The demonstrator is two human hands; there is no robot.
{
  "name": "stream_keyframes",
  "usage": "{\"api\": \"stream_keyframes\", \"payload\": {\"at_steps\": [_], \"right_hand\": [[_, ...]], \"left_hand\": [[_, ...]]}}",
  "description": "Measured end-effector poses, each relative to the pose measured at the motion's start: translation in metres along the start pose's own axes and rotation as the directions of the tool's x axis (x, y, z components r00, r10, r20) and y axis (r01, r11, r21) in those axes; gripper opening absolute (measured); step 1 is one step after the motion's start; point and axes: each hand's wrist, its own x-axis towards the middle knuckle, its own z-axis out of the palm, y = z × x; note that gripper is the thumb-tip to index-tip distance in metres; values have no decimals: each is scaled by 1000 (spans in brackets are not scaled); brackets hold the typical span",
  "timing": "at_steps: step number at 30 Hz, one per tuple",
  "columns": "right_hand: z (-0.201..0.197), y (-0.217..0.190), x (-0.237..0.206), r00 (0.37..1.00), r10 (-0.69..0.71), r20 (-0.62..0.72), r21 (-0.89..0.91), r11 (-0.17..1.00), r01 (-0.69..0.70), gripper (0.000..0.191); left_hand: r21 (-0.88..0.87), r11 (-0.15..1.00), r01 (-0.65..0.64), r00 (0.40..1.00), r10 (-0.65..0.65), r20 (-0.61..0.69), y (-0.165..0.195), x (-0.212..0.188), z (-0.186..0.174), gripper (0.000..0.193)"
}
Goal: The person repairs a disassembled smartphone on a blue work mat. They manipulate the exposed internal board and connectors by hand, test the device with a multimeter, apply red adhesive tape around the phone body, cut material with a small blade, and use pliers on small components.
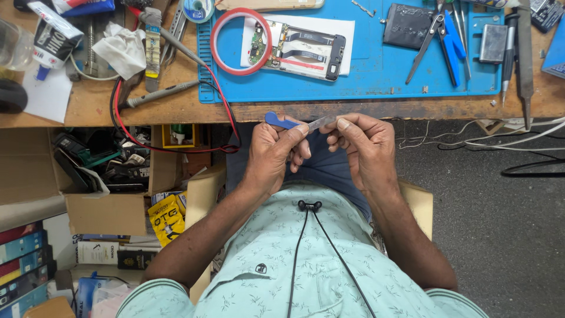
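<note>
Both hands meet above the lap, below the bench edge: the left hand point(272, 154) pinches a blue-handled pry tool point(294, 123), the right hand point(365, 147) nips its metal tip. An open cardboard box point(106, 206) alongside holds tangled gadgets.

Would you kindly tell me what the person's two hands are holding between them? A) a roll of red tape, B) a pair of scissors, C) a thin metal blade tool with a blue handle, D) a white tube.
C: the left hand and right hand together pinch a thin metal blade tool with a blue handle, while the scissors and the red tape ring lie on the blue mat.
</note>
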Motion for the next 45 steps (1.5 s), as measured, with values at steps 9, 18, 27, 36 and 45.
{"api": "stream_keyframes", "payload": {"at_steps": [9, 18, 27, 36, 45], "right_hand": [[-1, 9, 0, 1000, 12, -7, 13, 1000, -11, 16], [-3, 10, 0, 1000, 8, -5, 28, 1000, -8, 17], [-2, 13, 2, 999, 1, -41, 1, 1000, -1, 15], [-7, 15, 1, 984, 178, -9, 228, 958, -171, 16], [-9, 18, 1, 973, 231, 2, 279, 934, -222, 16]], "left_hand": [[-22, 1000, 15, 1000, -15, -4, -4, 2, -4, 14], [-48, 998, 44, 999, -44, -1, -6, 2, -4, 14], [-9, 1000, 19, 1000, -19, 7, -4, 1, -3, 13], [-179, 970, 164, 986, -161, 30, 2, -1, -1, 14], [-200, 967, 158, 987, -152, 48, 0, 0, -4, 15]]}}
